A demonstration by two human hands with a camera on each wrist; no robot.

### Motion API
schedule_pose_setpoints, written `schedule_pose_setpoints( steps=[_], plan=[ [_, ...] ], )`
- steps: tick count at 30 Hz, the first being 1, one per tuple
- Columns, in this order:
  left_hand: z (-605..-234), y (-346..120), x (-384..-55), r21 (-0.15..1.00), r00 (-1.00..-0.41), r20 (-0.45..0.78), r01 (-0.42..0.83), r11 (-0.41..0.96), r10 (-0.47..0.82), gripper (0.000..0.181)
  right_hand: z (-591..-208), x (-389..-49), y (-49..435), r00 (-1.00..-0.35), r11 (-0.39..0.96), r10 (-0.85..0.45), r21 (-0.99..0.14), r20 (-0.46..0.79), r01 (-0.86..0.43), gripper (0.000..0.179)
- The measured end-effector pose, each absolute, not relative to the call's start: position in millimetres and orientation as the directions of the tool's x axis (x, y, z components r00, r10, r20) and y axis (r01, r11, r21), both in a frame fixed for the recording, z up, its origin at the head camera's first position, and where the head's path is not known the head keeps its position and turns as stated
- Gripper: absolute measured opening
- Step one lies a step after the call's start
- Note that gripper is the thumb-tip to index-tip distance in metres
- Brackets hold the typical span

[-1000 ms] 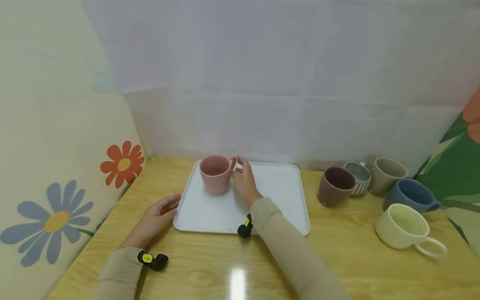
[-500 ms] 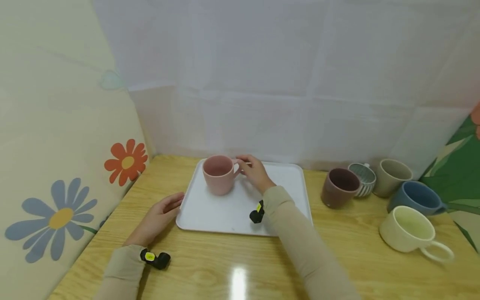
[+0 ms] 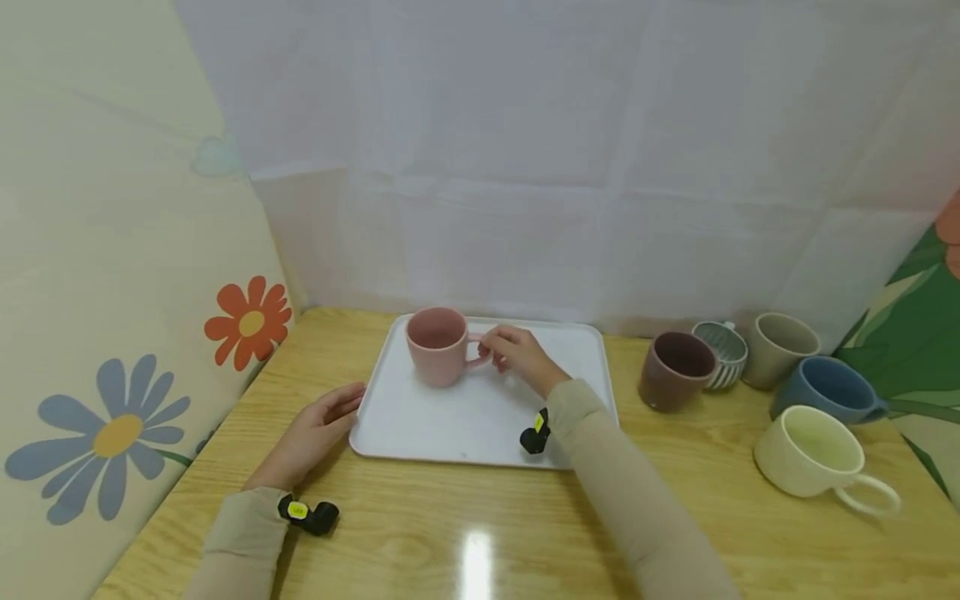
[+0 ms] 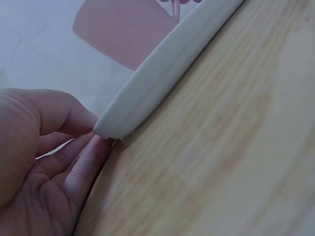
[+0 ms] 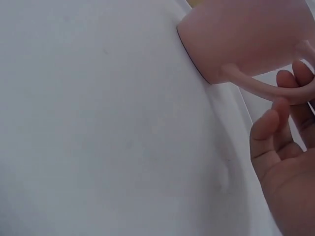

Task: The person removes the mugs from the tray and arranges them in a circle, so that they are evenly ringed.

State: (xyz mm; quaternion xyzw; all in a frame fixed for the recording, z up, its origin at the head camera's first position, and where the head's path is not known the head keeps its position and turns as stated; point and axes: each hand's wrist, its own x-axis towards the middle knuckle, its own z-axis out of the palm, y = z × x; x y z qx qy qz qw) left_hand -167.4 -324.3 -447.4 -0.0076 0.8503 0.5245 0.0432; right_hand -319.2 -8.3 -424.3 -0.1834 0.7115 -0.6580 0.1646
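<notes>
A pink mug stands upright on the left part of a white tray, its handle pointing right. My right hand pinches that handle between thumb and fingers. In the right wrist view the fingertips meet the curve of the mug's handle. At the tray's left edge is my left hand. The left wrist view shows its digits pinching the tray's rim from above and below, close to the wooden table.
To the tray's right stand a maroon cup, a ribbed grey cup, a beige cup, a blue mug and a pale yellow mug. A white cloth hangs behind the wooden table.
The mug's handle has turned from pointing back right to pointing right. My right hand has moved right and toward me with it. The left hand stays at the tray's edge.
</notes>
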Motion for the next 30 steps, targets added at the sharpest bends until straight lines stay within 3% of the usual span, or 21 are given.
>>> schedule_pose_setpoints(
  steps=[5, 15, 30],
  plan=[
    [-448.5, -325.1, -169.0, 0.895, -0.996, -0.082, -0.059, 0.442, 0.033, 0.053, -425.0, -312.4, -5.8, -0.852, -0.035, -0.522, -0.998, -0.033, 0.060, 0.019],
    [-448.6, -326.2, -171.0, 0.905, -0.997, -0.055, -0.029, 0.423, 0.049, 0.053, -427.9, -295.0, -3.3, -0.810, -0.071, -0.585, -0.991, -0.051, 0.113, 0.023],
    [-447.3, -324.0, -169.2, 0.892, -0.996, -0.084, -0.059, 0.447, 0.038, 0.054, -430.9, -269.5, 2.5, -0.854, -0.169, -0.521, -0.978, -0.013, 0.118, 0.026]
  ],
)
